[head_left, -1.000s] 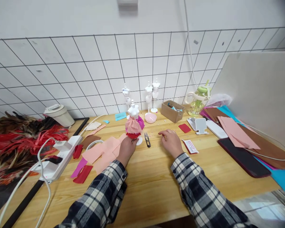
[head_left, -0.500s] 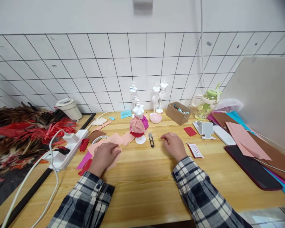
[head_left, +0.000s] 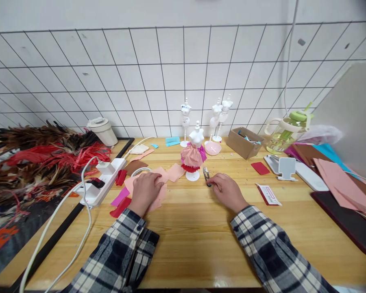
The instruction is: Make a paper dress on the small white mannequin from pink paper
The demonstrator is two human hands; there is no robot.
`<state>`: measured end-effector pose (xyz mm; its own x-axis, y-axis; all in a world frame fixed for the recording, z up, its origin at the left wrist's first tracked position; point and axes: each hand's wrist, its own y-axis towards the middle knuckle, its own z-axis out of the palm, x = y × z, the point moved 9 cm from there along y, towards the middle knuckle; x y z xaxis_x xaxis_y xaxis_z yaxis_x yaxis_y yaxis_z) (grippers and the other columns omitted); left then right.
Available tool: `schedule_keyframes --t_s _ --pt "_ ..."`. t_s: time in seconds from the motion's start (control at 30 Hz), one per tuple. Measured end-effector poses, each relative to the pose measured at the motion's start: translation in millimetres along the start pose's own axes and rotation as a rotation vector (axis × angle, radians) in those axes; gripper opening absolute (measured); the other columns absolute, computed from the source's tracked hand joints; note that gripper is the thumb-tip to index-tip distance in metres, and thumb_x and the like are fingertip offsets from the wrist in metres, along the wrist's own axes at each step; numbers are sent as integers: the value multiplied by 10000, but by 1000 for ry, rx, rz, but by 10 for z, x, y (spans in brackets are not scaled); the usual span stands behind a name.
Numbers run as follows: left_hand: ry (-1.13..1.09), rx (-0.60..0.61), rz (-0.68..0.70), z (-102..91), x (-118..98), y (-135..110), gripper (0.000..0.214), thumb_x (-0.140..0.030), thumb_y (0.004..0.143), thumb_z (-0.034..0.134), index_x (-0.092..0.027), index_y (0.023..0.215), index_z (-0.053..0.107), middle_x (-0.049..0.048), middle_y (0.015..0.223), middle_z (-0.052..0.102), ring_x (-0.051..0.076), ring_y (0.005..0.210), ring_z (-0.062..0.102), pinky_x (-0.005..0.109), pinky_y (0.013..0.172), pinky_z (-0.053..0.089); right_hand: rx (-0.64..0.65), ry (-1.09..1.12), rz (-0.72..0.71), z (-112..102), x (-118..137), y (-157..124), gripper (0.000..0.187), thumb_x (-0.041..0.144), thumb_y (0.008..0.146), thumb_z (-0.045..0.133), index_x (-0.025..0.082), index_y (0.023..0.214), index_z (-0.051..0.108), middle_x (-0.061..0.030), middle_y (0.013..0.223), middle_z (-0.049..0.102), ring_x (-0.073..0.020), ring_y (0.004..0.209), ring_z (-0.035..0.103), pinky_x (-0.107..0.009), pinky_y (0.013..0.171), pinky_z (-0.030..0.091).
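Note:
My left hand (head_left: pixel 145 192) lies palm down on thin peach-pink pieces (head_left: pixel 160 203), its fingers loosely bent and nothing visible in them. At my right hand (head_left: pixel 227 190), curled fingers meet the handle end of small black thread snips (head_left: pixel 205 174), which lie on the table with the blades pointing away. Between and beyond both hands stands a small white dress-form mannequin (head_left: pixel 197 136). It wears a gathered skirt (head_left: pixel 192 156) in peach, with magenta at one side and a red ruffled hem. Magenta (head_left: pixel 120 196) and red scraps (head_left: pixel 120 207) lie left of my left hand.
Several bare white mini mannequins (head_left: pixel 186 116) and a pink dish (head_left: pixel 212 148) stand near the tiled wall. Rightward are a cardboard box (head_left: pixel 244 143), a jug (head_left: pixel 282 132), a phone stand (head_left: pixel 287 168) and coloured sheets. A power strip (head_left: pixel 105 185) and feathers (head_left: pixel 49 162) occupy the left.
My right hand has moved left to the thread snips and now touches them. My left hand stays over the peach-pink pieces. The camera view has shifted left.

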<state>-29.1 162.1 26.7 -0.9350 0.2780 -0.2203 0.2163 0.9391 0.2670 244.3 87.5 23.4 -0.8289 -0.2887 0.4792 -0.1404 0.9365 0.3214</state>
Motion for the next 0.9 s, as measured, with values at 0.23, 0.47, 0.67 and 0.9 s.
schedule_keyframes --t_s 0.23,0.47,0.67,0.9 --pt "-37 -154 -28 -208 132 -11 312 -382 891 476 -234 908 750 64 1000 705 237 988 593 359 868 424 9 20 -13 49 -16 8 330 51 768 447 208 928 690 -39 897 660 -178 898 589 -298 836 455" --pt "-208 67 450 -76 -862 -371 315 -366 927 455 -241 960 742 73 891 724 215 898 609 371 867 415 -8 141 -224 -38 463 -94 449 248 783 621 216 1219 516 -88 1185 576 -213 1053 556 -352 897 464" --pt "-237 260 442 229 -1203 -513 285 -346 908 476 -243 948 738 64 891 732 206 857 625 335 810 425 173 80 -266 273 604 -133 353 182 730 675 210 1068 579 -61 1068 624 -194 993 573 -329 864 451" --pt "-289 335 428 227 -1127 -494 430 -564 691 698 -242 976 713 41 926 728 223 878 628 311 800 429 285 43 -191 466 396 -115 193 138 807 550 218 912 692 -16 876 695 -147 805 610 -256 726 422"
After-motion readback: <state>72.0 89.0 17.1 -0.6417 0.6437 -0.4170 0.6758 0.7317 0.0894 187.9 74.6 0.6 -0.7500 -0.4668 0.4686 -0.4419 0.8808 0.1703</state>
